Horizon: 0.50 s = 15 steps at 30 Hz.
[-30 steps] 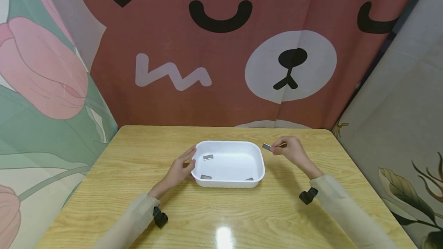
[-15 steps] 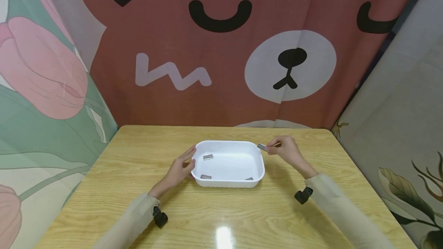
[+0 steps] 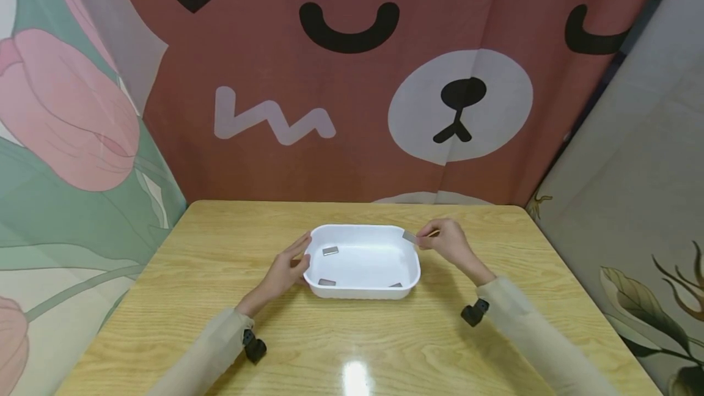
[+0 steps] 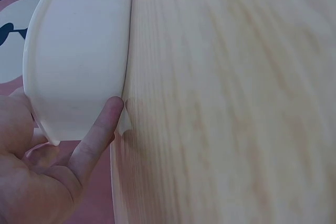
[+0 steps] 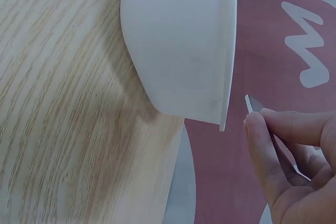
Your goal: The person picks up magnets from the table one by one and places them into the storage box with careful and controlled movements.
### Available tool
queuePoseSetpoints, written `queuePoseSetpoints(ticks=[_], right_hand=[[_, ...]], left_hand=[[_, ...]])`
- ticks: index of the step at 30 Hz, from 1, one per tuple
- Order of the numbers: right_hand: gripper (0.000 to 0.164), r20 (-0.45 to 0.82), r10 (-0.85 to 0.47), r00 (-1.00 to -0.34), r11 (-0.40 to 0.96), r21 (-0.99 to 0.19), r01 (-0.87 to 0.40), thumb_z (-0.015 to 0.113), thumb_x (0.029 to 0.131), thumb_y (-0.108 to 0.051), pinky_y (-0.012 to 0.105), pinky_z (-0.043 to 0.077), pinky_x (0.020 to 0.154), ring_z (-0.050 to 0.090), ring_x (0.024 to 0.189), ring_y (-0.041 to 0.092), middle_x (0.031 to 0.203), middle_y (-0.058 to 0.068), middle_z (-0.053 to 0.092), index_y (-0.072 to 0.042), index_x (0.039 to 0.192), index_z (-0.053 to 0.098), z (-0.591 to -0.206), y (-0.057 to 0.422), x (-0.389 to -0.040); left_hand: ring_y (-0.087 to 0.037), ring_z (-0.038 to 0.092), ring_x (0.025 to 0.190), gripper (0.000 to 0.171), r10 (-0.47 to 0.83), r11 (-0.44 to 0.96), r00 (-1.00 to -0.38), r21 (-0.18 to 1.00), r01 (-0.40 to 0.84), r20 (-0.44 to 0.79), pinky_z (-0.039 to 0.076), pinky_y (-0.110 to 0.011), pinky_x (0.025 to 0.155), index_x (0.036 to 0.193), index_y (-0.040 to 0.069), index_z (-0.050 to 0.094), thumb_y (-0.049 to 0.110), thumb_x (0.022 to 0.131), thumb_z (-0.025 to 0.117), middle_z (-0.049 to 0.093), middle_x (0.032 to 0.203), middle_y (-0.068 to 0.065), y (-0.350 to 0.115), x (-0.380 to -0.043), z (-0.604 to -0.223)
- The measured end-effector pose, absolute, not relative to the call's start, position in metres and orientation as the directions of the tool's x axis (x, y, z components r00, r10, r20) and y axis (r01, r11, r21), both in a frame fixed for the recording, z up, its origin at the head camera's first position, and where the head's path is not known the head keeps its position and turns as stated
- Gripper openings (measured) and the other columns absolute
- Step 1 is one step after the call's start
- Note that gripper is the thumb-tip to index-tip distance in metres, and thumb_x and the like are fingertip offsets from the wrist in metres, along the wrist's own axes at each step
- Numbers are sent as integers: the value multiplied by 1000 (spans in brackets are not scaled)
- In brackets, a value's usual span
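Observation:
A white rectangular plastic tray (image 3: pixel 363 293) stands on the wooden table. My left hand (image 3: pixel 287 269) holds its left end, with fingers about the rim and one finger against the lower outer wall, seen in the left wrist view. My right hand (image 3: pixel 448 242) pinches a small flat silver-grey rectangular piece (image 3: pixel 409 236) between thumb and fingertips, at the tray's far right corner. From the right wrist view, this piece (image 5: pixel 253 103) sits beyond the rim, apart from it. Similar pieces lie inside the tray: one at upper left (image 3: pixel 330 251), one at lower left (image 3: pixel 327 282), one partly hidden at lower right (image 3: pixel 396 285).
The wooden table (image 3: pixel 352 335) extends around the tray on all sides. A curtain printed with a bear face (image 3: pixel 264 164) hangs behind it, and patterned cloths hang at left and right. Black cameras are strapped to both wrists.
My right hand has moved left with the small grey piece, bringing it from beside the tray to the far right corner of the rim. The left hand and tray stay put.

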State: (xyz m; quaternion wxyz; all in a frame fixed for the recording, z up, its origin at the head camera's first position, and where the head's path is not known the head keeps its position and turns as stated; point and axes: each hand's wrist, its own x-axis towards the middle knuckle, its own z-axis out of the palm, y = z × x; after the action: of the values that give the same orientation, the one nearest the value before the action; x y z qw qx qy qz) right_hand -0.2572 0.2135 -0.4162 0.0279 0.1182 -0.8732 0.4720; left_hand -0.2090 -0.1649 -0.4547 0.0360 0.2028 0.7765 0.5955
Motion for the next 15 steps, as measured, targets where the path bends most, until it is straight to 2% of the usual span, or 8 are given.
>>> queuePoseSetpoints(ticks=[5, 9, 15], right_hand=[[4, 170, -179, -969, 546, -802, -242, 74, 85, 3, 28, 64, 63, 70, 73, 25, 86, 15, 69, 5, 89, 73, -417, 212, -258], [6, 196, -183, -963, 580, -770, -267, 75, 85, 1, 33, 64, 62, 69, 73, 24, 83, 12, 70, 5, 88, 74, -416, 208, -257], [5, 212, -166, -963, 641, -719, -269, 77, 85, -5, 32, 61, 55, 71, 68, 23, 80, 7, 71, -1, 87, 75, -415, 199, -256]], left_hand=[[-58, 53, 113, 52, 359, 211, -914, 938, 275, 187, 65, -40, 67, 148, -15, 26, -2, 102, 49, 14, 159, -28, -165, -210, -457], [-58, 53, 113, 52, 358, 214, -914, 936, 279, 191, 65, -40, 66, 148, -15, 26, -2, 102, 48, 14, 159, -28, -165, -210, -457], [-58, 53, 112, 53, 355, 213, -916, 938, 275, 188, 65, -38, 66, 148, -14, 26, -2, 102, 48, 14, 160, -28, -165, -209, -456]])
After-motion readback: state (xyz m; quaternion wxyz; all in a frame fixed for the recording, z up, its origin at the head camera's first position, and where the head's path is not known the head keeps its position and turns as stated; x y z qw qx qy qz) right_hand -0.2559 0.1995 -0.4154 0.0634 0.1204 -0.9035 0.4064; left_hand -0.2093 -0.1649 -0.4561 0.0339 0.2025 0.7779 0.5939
